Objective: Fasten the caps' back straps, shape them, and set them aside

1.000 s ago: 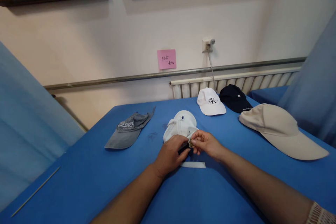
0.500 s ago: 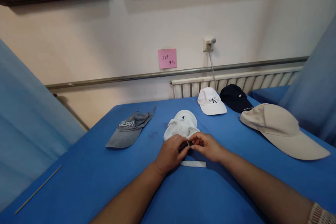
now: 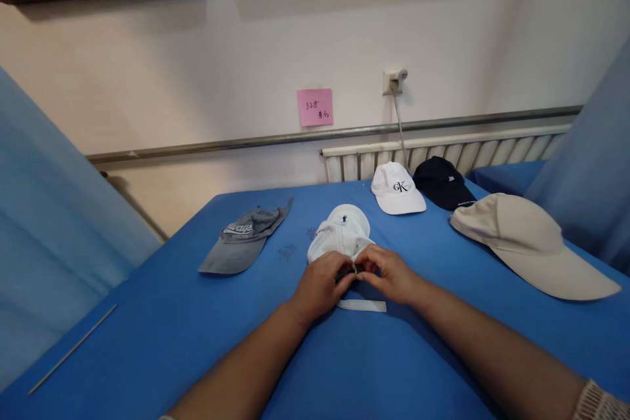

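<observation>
Head view, sole camera. Item one: pale cap, directly before both hands, brim pointing away from them, back edge at the fingertips. Item two: left hand, closed on that back edge, thumb and forefinger pinching. Item three: right hand, pinching a small fitting at the same edge; exact form hidden by the fingers. Fingertips of both hands meet or nearly meet; contact cannot be told.

Change noted: half a second ago the fitting showed a brassy face between the hands; now little of it is seen, the right fingers having turned it. Meaning, as judged: adjustment of the fitting is under way, not finished. Item four: strap, unchanged, lying loose just nearer the wearer than the fingertips, held by neither hand.

Surroundings, unmoved: grey cap, left of the hands and beyond; white cap and navy cap, beyond the right hand; beige cap, well to its right.
</observation>
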A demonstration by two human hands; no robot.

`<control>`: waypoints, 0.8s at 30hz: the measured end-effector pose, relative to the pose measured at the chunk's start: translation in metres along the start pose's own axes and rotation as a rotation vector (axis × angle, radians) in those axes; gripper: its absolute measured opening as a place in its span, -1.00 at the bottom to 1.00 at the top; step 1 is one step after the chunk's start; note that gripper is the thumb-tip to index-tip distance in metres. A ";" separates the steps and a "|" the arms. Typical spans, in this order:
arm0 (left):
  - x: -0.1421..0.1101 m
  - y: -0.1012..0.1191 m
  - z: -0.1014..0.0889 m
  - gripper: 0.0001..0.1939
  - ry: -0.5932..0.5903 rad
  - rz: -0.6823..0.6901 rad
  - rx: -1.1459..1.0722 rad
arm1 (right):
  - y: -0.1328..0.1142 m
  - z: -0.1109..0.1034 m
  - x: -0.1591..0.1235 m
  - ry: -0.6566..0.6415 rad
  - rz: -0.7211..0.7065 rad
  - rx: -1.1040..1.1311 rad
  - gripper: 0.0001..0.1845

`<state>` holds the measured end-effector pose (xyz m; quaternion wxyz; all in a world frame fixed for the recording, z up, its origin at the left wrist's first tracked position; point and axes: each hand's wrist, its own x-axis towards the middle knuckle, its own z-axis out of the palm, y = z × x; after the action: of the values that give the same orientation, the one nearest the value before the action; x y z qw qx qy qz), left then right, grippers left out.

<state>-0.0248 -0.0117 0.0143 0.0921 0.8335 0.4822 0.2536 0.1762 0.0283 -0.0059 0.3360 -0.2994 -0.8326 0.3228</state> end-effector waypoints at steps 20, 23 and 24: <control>-0.006 0.028 0.006 -0.91 -0.319 0.147 0.085 | 0.001 -0.005 -0.001 0.089 -0.009 -0.072 -0.87; -0.004 0.024 -0.003 -0.93 -0.285 0.107 -0.007 | 0.002 -0.005 -0.001 0.093 -0.019 -0.061 -0.87; -0.003 0.023 -0.007 -0.90 -0.255 0.067 -0.054 | 0.002 -0.006 -0.001 0.091 -0.022 -0.056 -0.87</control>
<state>-0.0129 -0.0271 0.0284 0.1666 0.8718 0.4316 0.1613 0.1818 0.0307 -0.0049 0.3688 -0.3138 -0.8283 0.2818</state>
